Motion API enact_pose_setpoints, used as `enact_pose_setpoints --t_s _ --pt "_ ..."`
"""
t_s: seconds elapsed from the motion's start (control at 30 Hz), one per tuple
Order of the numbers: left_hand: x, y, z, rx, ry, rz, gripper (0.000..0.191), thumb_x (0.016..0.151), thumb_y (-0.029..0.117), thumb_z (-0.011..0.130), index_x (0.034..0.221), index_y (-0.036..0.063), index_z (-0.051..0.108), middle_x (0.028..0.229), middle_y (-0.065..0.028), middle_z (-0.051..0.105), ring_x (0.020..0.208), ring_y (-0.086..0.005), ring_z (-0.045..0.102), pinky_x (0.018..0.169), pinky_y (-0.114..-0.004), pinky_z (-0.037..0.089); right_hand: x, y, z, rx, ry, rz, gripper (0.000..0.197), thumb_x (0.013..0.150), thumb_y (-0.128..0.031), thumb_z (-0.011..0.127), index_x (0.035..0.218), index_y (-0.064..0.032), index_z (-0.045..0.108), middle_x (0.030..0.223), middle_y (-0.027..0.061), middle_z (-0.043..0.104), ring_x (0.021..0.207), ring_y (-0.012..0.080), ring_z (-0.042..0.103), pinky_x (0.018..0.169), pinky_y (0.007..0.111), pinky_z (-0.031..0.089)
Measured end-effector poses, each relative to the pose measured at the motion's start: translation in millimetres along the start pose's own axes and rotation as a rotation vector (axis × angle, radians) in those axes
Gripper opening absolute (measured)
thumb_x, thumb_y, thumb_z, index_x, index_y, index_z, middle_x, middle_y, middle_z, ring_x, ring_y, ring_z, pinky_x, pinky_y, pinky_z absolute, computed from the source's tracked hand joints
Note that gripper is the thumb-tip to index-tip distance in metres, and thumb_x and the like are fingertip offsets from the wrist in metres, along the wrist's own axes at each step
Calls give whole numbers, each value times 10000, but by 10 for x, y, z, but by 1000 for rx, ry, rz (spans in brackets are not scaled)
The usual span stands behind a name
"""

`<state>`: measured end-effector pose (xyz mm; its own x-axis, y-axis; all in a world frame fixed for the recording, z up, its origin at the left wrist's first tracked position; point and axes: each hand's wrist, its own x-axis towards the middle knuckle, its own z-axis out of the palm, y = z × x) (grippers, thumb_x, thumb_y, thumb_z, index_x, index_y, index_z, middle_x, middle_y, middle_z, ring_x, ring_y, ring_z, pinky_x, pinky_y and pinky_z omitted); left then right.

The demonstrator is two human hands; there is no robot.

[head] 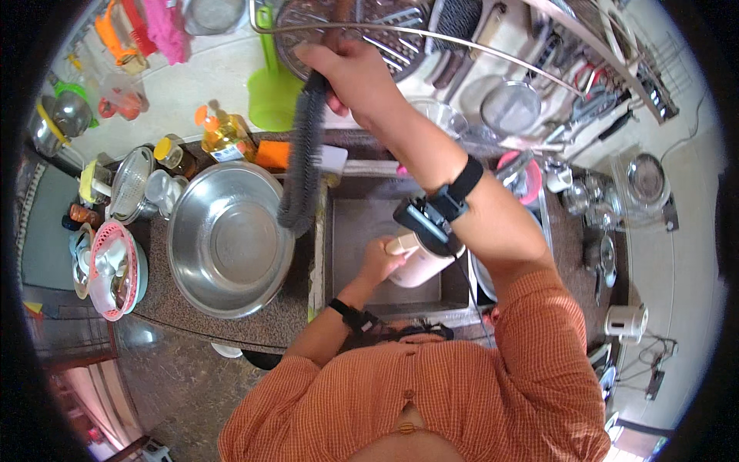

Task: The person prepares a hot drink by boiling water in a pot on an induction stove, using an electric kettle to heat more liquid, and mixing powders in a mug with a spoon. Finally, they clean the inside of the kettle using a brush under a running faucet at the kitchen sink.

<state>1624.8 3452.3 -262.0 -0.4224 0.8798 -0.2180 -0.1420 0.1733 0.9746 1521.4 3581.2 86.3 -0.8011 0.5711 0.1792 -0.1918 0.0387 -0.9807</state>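
Note:
My left hand [382,263] grips the handle of a cream-white jug [424,270] inside the grey sink basin [355,219]. The jug is tilted, and its upper part is partly hidden by the device strapped to my right wrist. Raised above the far edge of the sink, my right hand [358,72] is closed around a long black-bristled brush [305,156]. Its bristled end points down towards me, over the gap between the sink and a steel bowl. The brush is apart from the jug.
The wide steel bowl [242,239] stands on the speckled counter [254,332] left of the sink. Behind it are a dish-soap bottle [225,138] and an orange sponge [272,155]. A metal rail [439,32] crosses near my right hand. A pink basket [105,231] holds dishes at far left.

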Motion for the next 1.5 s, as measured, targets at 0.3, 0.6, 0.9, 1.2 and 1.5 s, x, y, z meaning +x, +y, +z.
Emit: enact_pose_setpoints --t_s 0.3,0.6,0.9,1.2,1.5 --pt "-283 243 45 -27 10 -87 406 659 40 777 1057 23 704 903 -49 701 774 -149 642 685 -310 516 -182 -89 -217 -254 87 -17 451 843 -416 721 872 34 700 667 65 647 518 158 608 474 293 496" --pt "73 -841 -87 -48 67 97 266 745 82 774 991 20 692 891 -66 699 783 -165 663 721 -333 542 -872 241 -364 -320 -187 370 398 888 -365 720 998 12 662 645 28 578 411 101 506 362 261 402" --pt "-107 -181 -52 -21 96 6 263 690 91 805 939 40 737 823 -33 709 729 -115 632 660 -299 509 -2581 221 -1847 -485 112 -159 97 876 -95 760 883 -48 675 826 23 684 690 87 610 600 264 498" --pt "-145 125 53 140 48 9 274 710 114 818 951 17 732 829 -49 713 732 -120 645 648 -301 514 -3191 1109 -2381 -283 284 223 101 894 -56 723 985 -28 688 827 -22 647 685 36 542 601 206 429" --pt "-227 389 -16 110 52 -18 308 680 70 784 974 -5 726 877 -37 714 755 -132 647 674 -299 522 -3109 1095 -2572 -234 22 203 68 897 -55 703 920 7 716 1012 67 728 766 115 640 689 254 510"
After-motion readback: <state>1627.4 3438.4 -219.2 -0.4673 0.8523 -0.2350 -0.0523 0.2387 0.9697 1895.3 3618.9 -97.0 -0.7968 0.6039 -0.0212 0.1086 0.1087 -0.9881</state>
